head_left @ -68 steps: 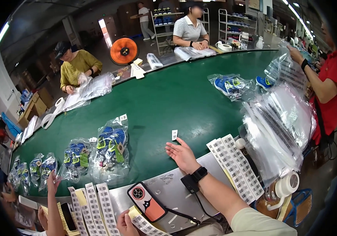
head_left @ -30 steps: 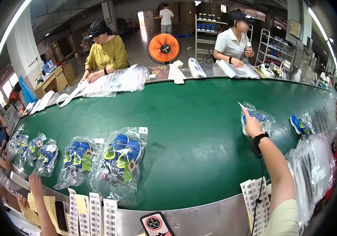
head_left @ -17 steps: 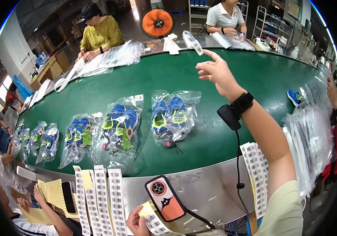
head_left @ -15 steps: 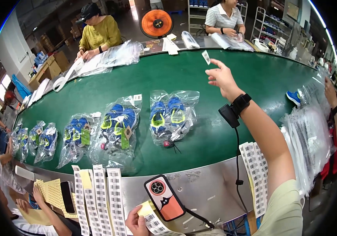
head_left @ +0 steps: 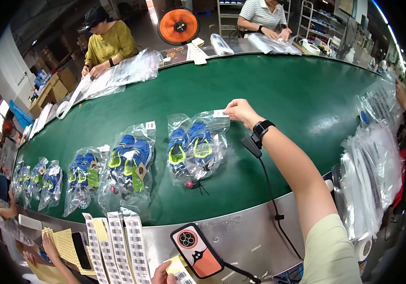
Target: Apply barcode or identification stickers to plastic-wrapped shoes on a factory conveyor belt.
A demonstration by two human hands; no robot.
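For the right hand [head_left: 242,112]: reaches over the green worktop [head_left: 283,85] with fingers bent and drawn close together, with tips on a white barcode label [head_left: 220,113] at the upper right corner of a clear plastic bag [head_left: 222,125]; cannot tell a pinch from a flat press. Inside this bag: a pair of blue sneakers [head_left: 199,137] with lime-green collars, lying side by side on the worktop, left of the hand. For the left hand [head_left: 163,273]: curls partly closed at the lower edge of view, gripping a label strip [head_left: 182,276] with yellow backing. Just beside it: a smartphone [head_left: 196,251] in a coral and white case. Left of the phone: barcode label sheets [head_left: 135,246] on the metal ledge [head_left: 255,227]. Left of the bag: a row of bagged blue sneakers [head_left: 139,154], the nearest with a green tag [head_left: 138,180]. At the far right: a pile of clear bags [head_left: 371,161]
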